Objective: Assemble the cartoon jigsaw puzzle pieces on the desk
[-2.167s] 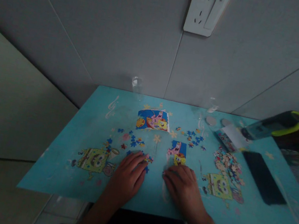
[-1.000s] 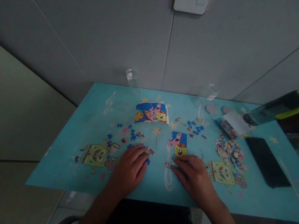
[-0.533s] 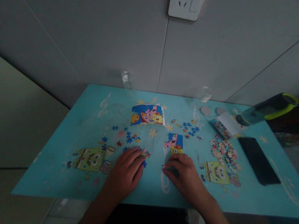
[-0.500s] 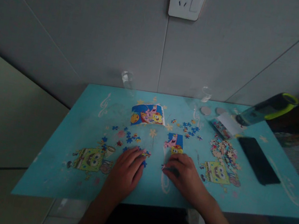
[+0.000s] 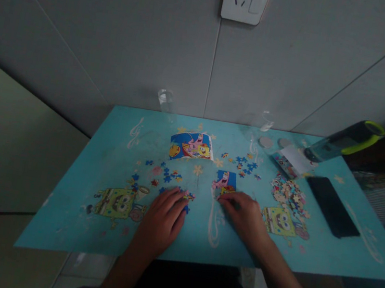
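Note:
My right hand [image 5: 244,215] pinches a small puzzle piece [image 5: 219,198] at the lower left corner of a partly joined jigsaw puzzle [image 5: 225,180], which shows a pink figure on blue. Its fingers cover the puzzle's lower edge. My left hand [image 5: 165,217] lies palm down on the table, fingers stretched out, beside loose pieces [image 5: 189,196] that its fingertips partly hide. More blue puzzle pieces [image 5: 169,175] are scattered just beyond it. Behind them stands out a slightly curled reference picture [image 5: 192,147] with the same cartoon figures.
The turquoise table [image 5: 89,239] meets a grey wall. To the right are loose blue pieces [image 5: 244,164], a heap of mixed pieces [image 5: 288,194], a black phone [image 5: 332,207], a folded card [image 5: 290,162] and a bottle [image 5: 342,141]. Clear tubes [image 5: 166,102] stand at the back.
My right hand has moved up and slightly right, bringing the small piece from below the joined puzzle to its lower edge. The left hand stays in place.

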{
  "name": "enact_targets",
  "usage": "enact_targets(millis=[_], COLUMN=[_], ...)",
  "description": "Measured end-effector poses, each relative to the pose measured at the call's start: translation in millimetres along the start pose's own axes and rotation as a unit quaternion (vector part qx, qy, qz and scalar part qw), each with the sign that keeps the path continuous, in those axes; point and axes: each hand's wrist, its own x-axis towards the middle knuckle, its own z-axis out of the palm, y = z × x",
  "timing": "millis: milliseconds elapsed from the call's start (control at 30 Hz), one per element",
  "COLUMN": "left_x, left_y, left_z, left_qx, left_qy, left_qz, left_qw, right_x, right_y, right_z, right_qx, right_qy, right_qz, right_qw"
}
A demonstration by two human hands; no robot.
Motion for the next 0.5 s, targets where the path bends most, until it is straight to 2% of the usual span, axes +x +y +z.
enact_targets(millis=[200, 500], left_x=[0.0, 0.0], left_y=[0.2, 0.6], left_z=[0.0, -0.5], left_qx=[0.006, 0.002], left_qy=[-0.003, -0.011], left_qz=[0.002, -0.003], left_qw=[1.0, 1.0], right_x=[14.7, 13.4], right_y=[9.4, 10.4], right_z=[4.0, -1.9], right_qx=[-0.003, -0.001], right_qy=[0.017, 0.04], right_qz=[0.005, 0.0], right_qw=[1.0, 0.999])
